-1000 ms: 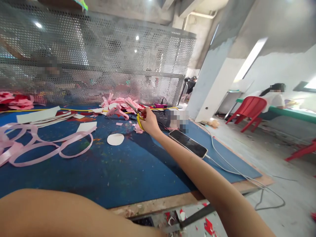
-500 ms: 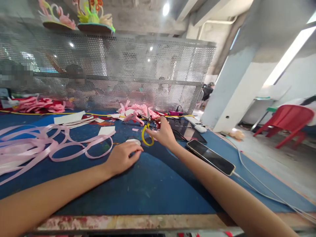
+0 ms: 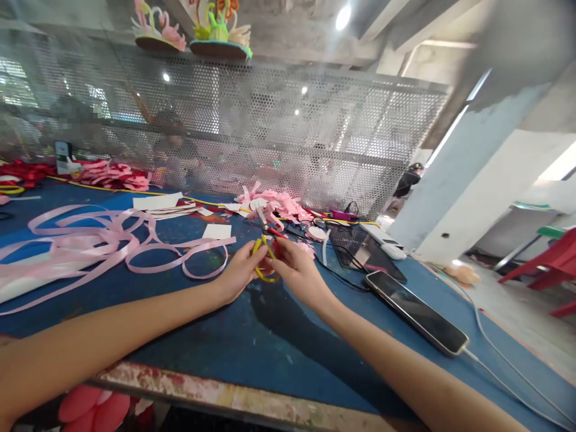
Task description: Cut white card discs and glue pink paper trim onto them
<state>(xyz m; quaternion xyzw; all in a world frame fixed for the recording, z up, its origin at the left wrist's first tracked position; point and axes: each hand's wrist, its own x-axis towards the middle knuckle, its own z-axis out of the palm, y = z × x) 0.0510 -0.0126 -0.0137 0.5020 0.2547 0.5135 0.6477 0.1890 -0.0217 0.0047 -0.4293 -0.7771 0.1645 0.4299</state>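
In the middle of the table a pair of scissors [image 3: 263, 275] with yellow and red on its handles points away from me, its metal blades upward. My right hand [image 3: 300, 275] is closed on the handle side. From the left, my left hand [image 3: 240, 270] is closed with its fingertips at the yellow loop. Both hands are just above the blue tabletop, close together. Just beyond the blades lies a heap of pink ribbon pieces [image 3: 281, 204]. Long loops of pink ribbon [image 3: 135, 246] spread out left of my left hand.
A phone [image 3: 416, 312] on a white cable and a dark tablet [image 3: 364, 255] lie to the right. White cards [image 3: 157, 202] and a small white square [image 3: 217, 231] lie at left centre. A perforated metal screen [image 3: 279, 132] closes the back; people are behind it.
My left hand has come up from the table to the scissors in my right hand. The scissors have turned more upright. The view has swung left.
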